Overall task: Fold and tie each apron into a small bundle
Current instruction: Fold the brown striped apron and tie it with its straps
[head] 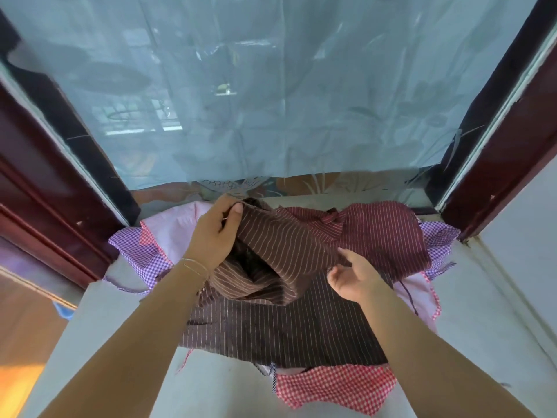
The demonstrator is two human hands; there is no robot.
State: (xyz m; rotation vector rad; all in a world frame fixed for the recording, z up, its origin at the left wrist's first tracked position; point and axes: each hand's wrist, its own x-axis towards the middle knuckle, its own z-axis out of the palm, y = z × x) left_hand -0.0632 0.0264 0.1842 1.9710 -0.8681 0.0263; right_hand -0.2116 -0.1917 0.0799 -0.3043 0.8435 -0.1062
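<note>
The left hand [215, 233] pinches a far corner of the brown striped apron [280, 251] between thumb and curled fingers, lifting it, while the right hand [352, 277] hovers at the near edge of that raised fold, fingers loosely spread, touching but not clearly gripping it. This apron lies atop the pile on the grey ledge [120, 342], its lower half flat toward the person. Around it the maroon striped apron [388, 233], purple gingham apron [135, 251] and red gingham apron [334, 387] lie loose, so folding looks barely begun; no tied bundle shows.
</note>
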